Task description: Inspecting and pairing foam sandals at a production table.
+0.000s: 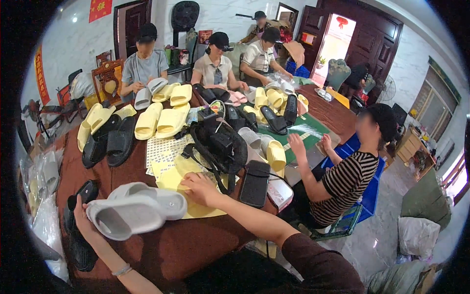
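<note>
A pair of light grey slide sandals (128, 215) is in my left hand (84, 218), which grips them at their left end above the near side of the table. One sandal lies over the other, and a small round label shows on the insole at the right end. My right hand (199, 188) rests on a yellow label sheet (169, 179), its fingers bent and close together at the paper. Whether a single label is between the fingertips is too small to tell. A pair of black slides (81, 252) lies partly under my left hand.
A black bag (218, 147), a dark phone (254, 183) and a white printed sheet (164, 151) lie beyond my hands. Yellow slides (171, 120) and black slides (121, 142) crowd the brown-covered table (205, 240). Several people sit around it; one in a striped shirt (342, 183) is at right.
</note>
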### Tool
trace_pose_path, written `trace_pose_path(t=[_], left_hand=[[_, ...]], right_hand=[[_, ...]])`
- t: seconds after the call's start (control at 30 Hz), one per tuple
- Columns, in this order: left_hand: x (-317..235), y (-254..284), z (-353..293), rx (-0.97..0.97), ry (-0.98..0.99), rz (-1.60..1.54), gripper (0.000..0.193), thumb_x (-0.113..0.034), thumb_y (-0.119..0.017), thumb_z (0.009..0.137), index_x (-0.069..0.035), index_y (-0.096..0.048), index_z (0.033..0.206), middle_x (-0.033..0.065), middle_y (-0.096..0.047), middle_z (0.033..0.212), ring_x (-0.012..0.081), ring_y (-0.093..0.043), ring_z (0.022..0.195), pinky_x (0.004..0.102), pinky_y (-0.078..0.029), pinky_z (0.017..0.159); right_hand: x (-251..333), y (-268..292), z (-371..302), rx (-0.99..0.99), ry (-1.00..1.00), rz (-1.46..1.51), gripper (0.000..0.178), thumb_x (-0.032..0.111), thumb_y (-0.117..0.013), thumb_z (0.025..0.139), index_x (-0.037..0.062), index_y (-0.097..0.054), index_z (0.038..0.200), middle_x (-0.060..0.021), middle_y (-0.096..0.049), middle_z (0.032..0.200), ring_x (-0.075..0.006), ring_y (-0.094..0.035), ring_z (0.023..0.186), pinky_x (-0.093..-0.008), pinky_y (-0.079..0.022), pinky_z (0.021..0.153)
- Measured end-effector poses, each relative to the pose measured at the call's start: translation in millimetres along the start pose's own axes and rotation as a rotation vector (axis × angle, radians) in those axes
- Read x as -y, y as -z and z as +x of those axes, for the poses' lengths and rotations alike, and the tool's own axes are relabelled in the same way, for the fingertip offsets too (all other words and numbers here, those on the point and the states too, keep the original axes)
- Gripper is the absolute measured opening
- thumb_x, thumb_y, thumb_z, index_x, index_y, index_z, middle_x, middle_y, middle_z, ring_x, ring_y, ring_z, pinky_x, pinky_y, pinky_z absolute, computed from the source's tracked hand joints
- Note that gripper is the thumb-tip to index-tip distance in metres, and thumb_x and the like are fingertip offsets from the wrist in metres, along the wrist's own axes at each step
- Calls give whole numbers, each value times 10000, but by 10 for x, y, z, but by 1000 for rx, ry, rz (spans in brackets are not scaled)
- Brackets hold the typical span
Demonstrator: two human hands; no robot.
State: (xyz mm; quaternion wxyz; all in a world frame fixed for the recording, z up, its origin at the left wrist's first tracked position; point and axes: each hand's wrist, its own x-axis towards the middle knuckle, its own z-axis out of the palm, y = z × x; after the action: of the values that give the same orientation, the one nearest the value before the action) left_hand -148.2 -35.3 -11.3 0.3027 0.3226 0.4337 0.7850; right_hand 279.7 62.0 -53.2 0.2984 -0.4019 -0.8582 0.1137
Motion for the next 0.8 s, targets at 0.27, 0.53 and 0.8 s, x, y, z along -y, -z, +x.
trace_pose_path(t=[0.27, 0.53, 0.8], left_hand=[[-69, 405, 120, 182, -132, -313, 566, 1, -540, 881, -47, -374, 1421, 66, -476, 1298, 186, -515, 1145, 325, -431, 992], [-211, 1723, 8, -456, -688, 400, 371, -62, -526, 892, 87, -547, 1231, 204, -411, 1415, 276, -482, 1220, 388, -397, 1033], [-249, 68, -33, -863, -788, 699, 388, -177, -622, 894, 41, -572, 1211, 190, -570, 1244, 327, -555, 1141, 397, -427, 976]], right_hand=[[21, 98, 0, 59, -98, -75, 316, 174, -610, 815, 102, -619, 1122, -84, -500, 1183, -291, -455, 1152, -430, -379, 972], [136, 66, 45, 115, -114, -36, 311, 163, -607, 828, 91, -607, 1131, -88, -490, 1215, -316, -451, 1156, -445, -369, 982], [59, 133, 1, 107, -100, -22, 313, 178, -610, 846, 103, -599, 1150, -84, -485, 1228, -296, -442, 1169, -432, -376, 980]])
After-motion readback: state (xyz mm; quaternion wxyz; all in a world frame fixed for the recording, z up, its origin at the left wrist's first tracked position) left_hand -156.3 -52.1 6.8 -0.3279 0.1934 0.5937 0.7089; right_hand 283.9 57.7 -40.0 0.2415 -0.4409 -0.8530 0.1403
